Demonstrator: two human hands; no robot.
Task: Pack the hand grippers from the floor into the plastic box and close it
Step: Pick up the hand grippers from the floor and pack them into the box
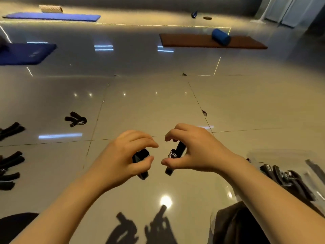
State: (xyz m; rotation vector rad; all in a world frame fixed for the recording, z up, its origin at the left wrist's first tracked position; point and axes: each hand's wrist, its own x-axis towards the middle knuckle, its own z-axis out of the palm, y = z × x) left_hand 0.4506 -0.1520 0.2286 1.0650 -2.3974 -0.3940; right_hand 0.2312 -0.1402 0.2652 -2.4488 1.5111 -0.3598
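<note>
Hands raised mid-floor, one handle each: left hand (123, 155) and right hand (191, 152) curl round black hand gripper (175, 154), likely squeezing it narrow to fit. Plastic box (281, 166) at right edge, lid off, part-filled. Loose grippers (75, 119) remain along left edge.

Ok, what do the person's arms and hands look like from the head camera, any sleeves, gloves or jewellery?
Both forearms are bare as far as the frame shows, with no sleeves in view. The left hand and the right hand wear no gloves. No rings, watch or wristband can be seen on the visible sides of the fingers and wrists. There are no markings or tape either.
</note>
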